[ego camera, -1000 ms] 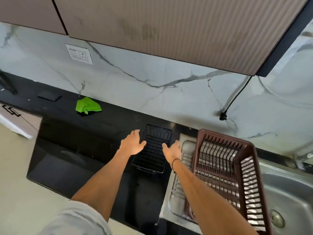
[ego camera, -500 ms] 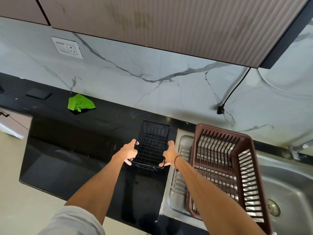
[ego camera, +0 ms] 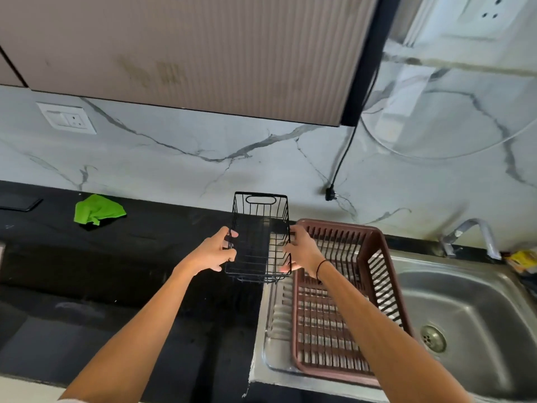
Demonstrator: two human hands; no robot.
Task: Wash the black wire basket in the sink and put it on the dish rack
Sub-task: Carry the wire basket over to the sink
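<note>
Counter: black stone worktop [ego camera: 96, 289] under a white marble-look wall, with a ribbed cabinet overhead.
Black wire basket [ego camera: 259, 228]: held up between both hands, above the right end of the worktop and just left of the dish rack; its open top faces the camera, and nothing shows inside.
Left hand [ego camera: 213, 251]: fingers curled round the basket's left wall, grasping it.
Right hand [ego camera: 302, 248]: fingers curled round the basket's right wall, grasping it; a thin black band circles the wrist.
Dish rack [ego camera: 369, 248]: brown slatted plastic, sitting on the steel drainboard right of the basket; no dishes visible in it.
Sink [ego camera: 476, 312]: steel bowl at far right, drain showing at its bottom, nothing in it.
Tap [ego camera: 470, 234]: on the far rim of the sink.
Green cloth [ego camera: 98, 209]: crumpled at the far left of the worktop, well apart from the basket.
Plug [ego camera: 331, 195]: black, hanging on its cord against the wall.
</note>
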